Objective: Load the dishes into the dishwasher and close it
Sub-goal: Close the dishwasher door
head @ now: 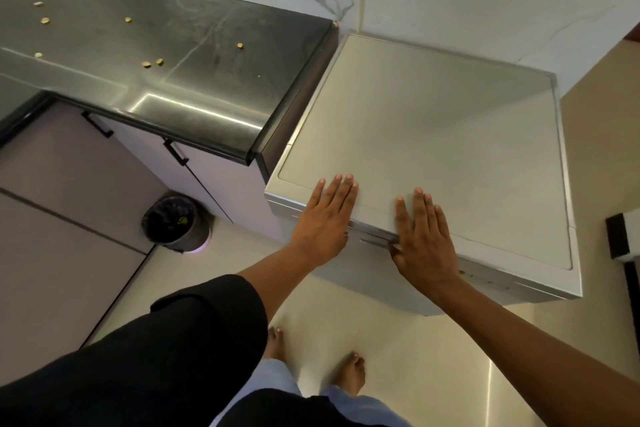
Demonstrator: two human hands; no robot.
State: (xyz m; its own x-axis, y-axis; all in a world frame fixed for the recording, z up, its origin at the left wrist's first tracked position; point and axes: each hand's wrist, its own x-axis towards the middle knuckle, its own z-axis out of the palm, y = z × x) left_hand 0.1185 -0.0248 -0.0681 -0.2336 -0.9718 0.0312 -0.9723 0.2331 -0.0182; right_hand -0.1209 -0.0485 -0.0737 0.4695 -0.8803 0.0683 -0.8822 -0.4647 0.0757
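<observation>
Head view, left hand (pixel 325 218) and right hand (pixel 424 237) flat, fingers straight, on closed dishwasher (pixel 433 135)

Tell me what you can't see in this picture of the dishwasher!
- Head view: the dishes, if any are inside. The dishwasher shows only its top and front edge.
- Whether the door has latched: the left hand and right hand lie flat over the front edge.
- What the small bits on the counter are: too small.
- Inside the bin: too dark.
</observation>
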